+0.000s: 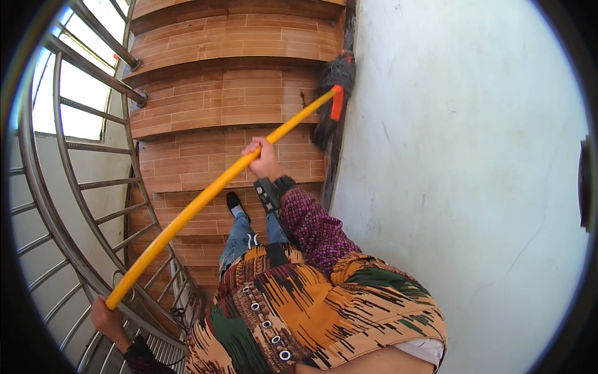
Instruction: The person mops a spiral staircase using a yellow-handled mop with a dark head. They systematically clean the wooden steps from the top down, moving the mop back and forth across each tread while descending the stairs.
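Both of my hands grip the yellow handle (196,205) of a mop, which slants across the view from lower left to upper right. My left hand (108,321) is closed around its lower-left end, close by the metal railing. Farther up the handle, my right hand (262,158) grips it above the wooden-look steps. A red-orange clamp (337,104) joins the handle to the dark grey mop head (337,77). The strands lie at the right end of the stairs, against the dark skirting along the wall, and hang over a step edge.
Brown tiled stairs (252,99) run up the middle of the view. A stainless-steel railing (60,238) curves along the left, with a bright window (74,89) behind it. A white wall (448,163) borders the right side. One dark shoe (233,201) rests on a step.
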`<state>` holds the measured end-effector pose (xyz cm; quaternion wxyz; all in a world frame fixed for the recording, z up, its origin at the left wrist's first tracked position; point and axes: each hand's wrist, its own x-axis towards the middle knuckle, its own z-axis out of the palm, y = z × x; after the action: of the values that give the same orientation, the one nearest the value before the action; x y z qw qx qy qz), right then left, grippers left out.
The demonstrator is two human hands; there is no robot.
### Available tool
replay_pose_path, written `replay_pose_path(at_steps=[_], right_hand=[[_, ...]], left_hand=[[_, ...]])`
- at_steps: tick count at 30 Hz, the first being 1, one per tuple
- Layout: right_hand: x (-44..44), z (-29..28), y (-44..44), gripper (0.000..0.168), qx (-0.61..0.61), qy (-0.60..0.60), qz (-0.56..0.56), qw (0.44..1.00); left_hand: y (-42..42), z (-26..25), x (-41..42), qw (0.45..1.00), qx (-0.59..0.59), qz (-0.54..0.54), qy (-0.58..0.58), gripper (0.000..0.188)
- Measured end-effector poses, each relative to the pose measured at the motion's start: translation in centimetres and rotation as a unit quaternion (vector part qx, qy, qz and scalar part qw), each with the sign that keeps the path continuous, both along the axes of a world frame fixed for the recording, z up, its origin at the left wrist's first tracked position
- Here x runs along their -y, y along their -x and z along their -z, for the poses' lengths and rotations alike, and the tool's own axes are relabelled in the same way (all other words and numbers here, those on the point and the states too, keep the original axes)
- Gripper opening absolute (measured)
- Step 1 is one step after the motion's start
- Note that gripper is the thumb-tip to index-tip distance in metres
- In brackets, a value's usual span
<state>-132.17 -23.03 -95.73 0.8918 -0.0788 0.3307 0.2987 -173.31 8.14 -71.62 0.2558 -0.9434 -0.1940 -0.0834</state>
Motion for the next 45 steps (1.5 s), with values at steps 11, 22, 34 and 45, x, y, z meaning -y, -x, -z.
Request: replay_pose_path(at_steps=[11,22,34,45], right_hand=[[-1.6,0.0,3.5,0.022,0.076,-0.028,0.025,0.996],[2.2,5.8,9.6,0.015,-0.073,0.016,0.053,0.996],[3.4,10.3,14.5,0.017,-0.229,0.045,-0.028,0.972],[1.0,10.8,7.8,0.018,0.01,0.019,0.039,0.999]], left_hand=[[-6.9,-8.4,-6.4,0.994,-0.078,0.058,0.045,0.01],[-11.0,-7.0,-4.4,0.975,-0.213,0.032,0.062,0.013],[-14.0,-9.2,-4.0,0.957,-0.277,0.025,0.079,0.01],[-15.8,-11.9,-1.0,0.978,-0.153,0.128,-0.057,0.006]])
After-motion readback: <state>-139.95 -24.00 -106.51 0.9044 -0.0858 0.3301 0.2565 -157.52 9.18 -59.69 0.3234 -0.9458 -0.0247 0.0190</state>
